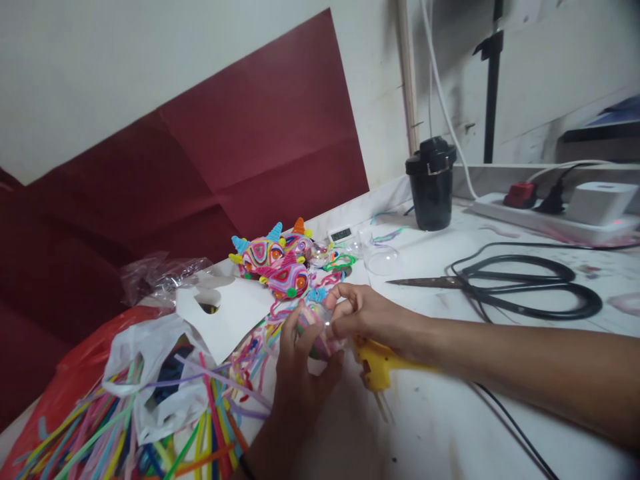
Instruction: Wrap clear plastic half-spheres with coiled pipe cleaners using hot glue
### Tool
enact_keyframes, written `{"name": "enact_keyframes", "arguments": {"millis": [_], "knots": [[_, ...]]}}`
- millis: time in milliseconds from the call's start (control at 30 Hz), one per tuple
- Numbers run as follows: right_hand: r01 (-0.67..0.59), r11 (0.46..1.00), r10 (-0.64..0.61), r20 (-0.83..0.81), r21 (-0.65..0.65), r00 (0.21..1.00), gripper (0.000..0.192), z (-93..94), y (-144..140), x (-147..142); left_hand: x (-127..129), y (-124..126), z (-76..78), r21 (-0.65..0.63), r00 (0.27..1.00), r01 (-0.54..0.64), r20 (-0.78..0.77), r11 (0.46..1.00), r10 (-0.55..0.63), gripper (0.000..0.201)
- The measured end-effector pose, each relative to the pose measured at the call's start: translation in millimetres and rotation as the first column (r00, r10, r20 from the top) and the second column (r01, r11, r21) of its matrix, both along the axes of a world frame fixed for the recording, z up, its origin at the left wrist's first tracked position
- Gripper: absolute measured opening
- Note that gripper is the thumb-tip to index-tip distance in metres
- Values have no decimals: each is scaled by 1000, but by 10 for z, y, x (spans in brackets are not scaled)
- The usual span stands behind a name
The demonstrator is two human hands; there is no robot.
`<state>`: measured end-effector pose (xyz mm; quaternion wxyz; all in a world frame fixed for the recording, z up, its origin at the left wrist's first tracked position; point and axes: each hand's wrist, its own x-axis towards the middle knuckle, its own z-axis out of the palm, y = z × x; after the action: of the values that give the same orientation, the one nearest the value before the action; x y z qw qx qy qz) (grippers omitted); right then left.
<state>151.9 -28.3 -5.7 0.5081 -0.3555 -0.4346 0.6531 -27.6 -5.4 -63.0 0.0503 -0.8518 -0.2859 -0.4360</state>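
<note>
Head view, and both hands meet above the white table point(425, 433)! The left hand point(300, 370) curls its fingers around a small striped piece point(320, 345), gripping it firmly from the near side. Up close, the right hand point(363, 315) has its fingers bent against the piece's clear upper part; whether they pinch anything, I can't tell. Right below that wrist sits a yellow glue gun point(377, 368). Just beyond, colourful horned figures point(287, 277) cluster together, black-handled scissors point(520, 283) lie off right, and fuzzy stems point(107, 427) spread out left!
</note>
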Motion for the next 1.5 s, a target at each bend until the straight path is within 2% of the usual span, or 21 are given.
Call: {"name": "enact_keyframes", "arguments": {"millis": [233, 400, 567, 700, 933, 1133, 1333, 1500], "knots": [[16, 1000, -15, 19, -21, 1000, 37, 13, -19, -11, 3, -15, 14, 34, 999, -22, -42, 999, 23, 42], [27, 999, -26, 56, -29, 998, 36, -16, -32, 3, -16, 3, 15, 67, 996, 16, -91, 998, -10, 45], [13, 999, -12, 31, -30, 999, 36, -15, -21, 6, -31, 27, 5, 58, 996, -18, -82, 998, 23, 46], [-3, 1000, 4, 13, -31, 1000, 37, 7, -26, 7, -18, 23, 6, 58, 998, -1, -61, 998, 5, 44], [43, 999, -43, 24, -9, 999, 35, -31, -15, 3, 16, -3, 1, -1, 999, 13, -44, 1000, -13, 42], [-3, 1000, 3, 14, -27, 1000, 40, -41, 1, 18, 10, 23, -36, -102, 999, -24, 46, 994, 29, 40], [-19, 1000, 19, 5, 18, 1000, 45, -86, 11, 23, 27, 17, -24, -178, 993, -18, 110, 984, 38, 37], [21, 1000, -22, 33, 23, 999, 41, -123, 15, 4, 33, 22, -27, -179, 992, 6, 125, 984, 17, 38]]}}
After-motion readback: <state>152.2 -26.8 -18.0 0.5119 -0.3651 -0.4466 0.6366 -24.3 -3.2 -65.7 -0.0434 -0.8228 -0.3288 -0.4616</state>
